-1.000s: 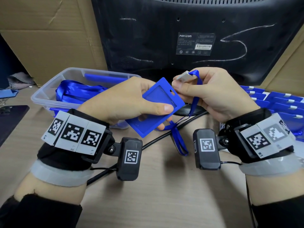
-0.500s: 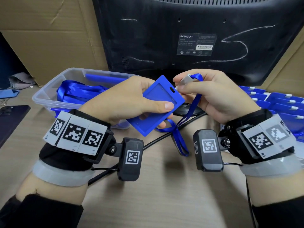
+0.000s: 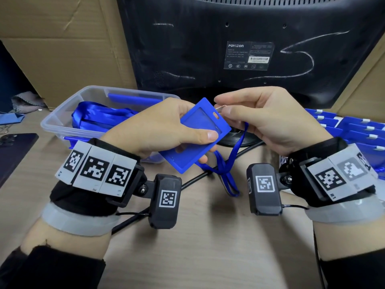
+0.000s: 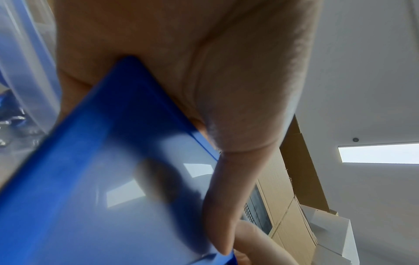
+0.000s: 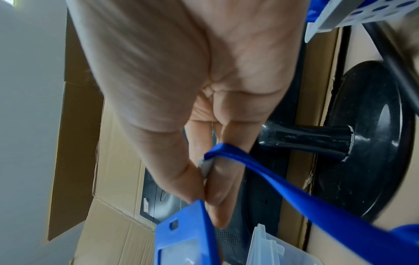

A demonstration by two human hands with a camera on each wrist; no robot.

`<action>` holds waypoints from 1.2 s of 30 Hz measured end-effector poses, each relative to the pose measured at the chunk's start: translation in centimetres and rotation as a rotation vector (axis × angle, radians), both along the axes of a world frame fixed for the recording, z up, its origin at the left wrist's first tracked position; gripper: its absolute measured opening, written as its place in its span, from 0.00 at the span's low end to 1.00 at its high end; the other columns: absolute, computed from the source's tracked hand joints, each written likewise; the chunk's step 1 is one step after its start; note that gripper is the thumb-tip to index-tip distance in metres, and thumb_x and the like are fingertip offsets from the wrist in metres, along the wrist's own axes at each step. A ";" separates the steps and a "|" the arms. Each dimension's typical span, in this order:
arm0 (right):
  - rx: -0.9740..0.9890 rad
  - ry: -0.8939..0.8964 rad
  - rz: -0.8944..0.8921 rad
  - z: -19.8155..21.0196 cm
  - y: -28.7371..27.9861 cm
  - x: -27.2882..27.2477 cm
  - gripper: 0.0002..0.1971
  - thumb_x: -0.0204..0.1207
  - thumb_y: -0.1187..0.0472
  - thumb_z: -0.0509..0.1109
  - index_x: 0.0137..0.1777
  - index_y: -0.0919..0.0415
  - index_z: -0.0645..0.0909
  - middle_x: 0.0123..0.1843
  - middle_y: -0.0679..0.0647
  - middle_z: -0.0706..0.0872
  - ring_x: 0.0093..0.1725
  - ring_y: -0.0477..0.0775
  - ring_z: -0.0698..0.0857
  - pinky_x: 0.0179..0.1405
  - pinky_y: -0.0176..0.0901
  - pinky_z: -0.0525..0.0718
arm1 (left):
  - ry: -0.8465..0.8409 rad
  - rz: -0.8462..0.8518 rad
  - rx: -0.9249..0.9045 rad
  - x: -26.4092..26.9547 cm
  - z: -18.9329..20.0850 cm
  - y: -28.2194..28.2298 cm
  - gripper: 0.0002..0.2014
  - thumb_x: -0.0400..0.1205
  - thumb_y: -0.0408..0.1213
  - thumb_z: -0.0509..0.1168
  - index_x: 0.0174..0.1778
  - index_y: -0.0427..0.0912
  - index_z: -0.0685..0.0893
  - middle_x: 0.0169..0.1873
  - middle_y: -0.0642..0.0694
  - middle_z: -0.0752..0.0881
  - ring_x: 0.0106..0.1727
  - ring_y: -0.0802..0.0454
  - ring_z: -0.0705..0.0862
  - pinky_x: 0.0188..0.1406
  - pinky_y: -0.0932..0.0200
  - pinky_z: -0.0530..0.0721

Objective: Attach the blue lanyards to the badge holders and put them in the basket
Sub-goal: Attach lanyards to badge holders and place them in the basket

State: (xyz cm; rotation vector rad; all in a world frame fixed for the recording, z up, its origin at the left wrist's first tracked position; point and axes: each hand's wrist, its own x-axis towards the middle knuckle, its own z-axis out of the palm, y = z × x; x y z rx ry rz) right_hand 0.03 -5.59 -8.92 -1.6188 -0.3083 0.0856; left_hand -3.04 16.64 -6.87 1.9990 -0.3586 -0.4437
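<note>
From the head camera, your left hand [image 3: 160,126] is gripping a blue badge holder [image 3: 196,136] above the table [image 3: 208,247], thumb pressing across its front face and fingers curling under it, so the holder is tilting with its slotted corner pointing up toward your right hand [image 3: 268,119]. That hand is pinching the pale clip [image 3: 218,108] at the end of a blue lanyard [image 3: 229,163] between thumb and forefinger, just beside the holder's slot; the strap is hanging down and its loop is trailing onto the table. Behind your left hand a clear plastic basket [image 3: 60,117] is holding more blue lanyards, and a stack of blue badge holders [image 3: 362,130] is lying at the far right. A black monitor [image 3: 239,42] is standing behind everything.

From the left wrist camera, your thumb [image 4: 226,197] is lying along the holder's edge [image 4: 102,161]; the picture is blurred and close, so the other fingers are hard to make out.

From the right wrist camera, your fingertips [image 5: 217,179] are closing narrowly on the grey clip [image 5: 206,165], with the lanyard strap [image 5: 294,193] running off to the lower right. The holder's slotted corner [image 5: 181,229] is sitting right at your fingertips, though I cannot tell whether the clip is through the slot.
</note>
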 end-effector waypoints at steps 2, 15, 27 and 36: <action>0.030 -0.025 0.005 0.0 0.0 0.0 0.10 0.81 0.72 0.75 0.61 0.66 0.90 0.50 0.64 0.96 0.48 0.54 0.95 0.51 0.38 0.91 | 0.008 0.003 -0.016 0.1 -0.1 0.1 0.09 0.86 0.38 0.73 0.60 0.41 0.88 0.48 0.44 0.96 0.46 0.42 0.96 0.46 0.52 0.95; -0.221 -0.120 0.142 0.0 -0.5 -0.2 0.07 0.82 0.67 0.76 0.57 0.62 0.93 0.49 0.61 0.96 0.47 0.58 0.93 0.53 0.52 0.95 | 0.016 -0.007 0.039 -0.2 0.2 -0.1 0.11 0.82 0.38 0.77 0.58 0.40 0.90 0.46 0.41 0.96 0.44 0.42 0.96 0.43 0.48 0.95; -0.234 -0.081 0.238 0.4 -0.2 -0.5 0.10 0.84 0.58 0.72 0.59 0.60 0.90 0.48 0.71 0.92 0.40 0.59 0.86 0.44 0.45 0.89 | 0.072 0.021 0.097 -0.4 0.4 -0.2 0.12 0.79 0.38 0.79 0.54 0.37 0.91 0.45 0.40 0.96 0.43 0.40 0.96 0.53 0.32 0.93; -0.354 -0.070 0.211 1.1 -0.2 -1.0 0.21 0.69 0.55 0.86 0.62 0.55 0.91 0.50 0.60 0.96 0.53 0.64 0.95 0.63 0.59 0.92 | 0.117 0.108 0.105 -0.3 0.3 -0.4 0.13 0.76 0.37 0.83 0.53 0.39 0.92 0.43 0.39 0.96 0.41 0.38 0.96 0.49 0.40 0.95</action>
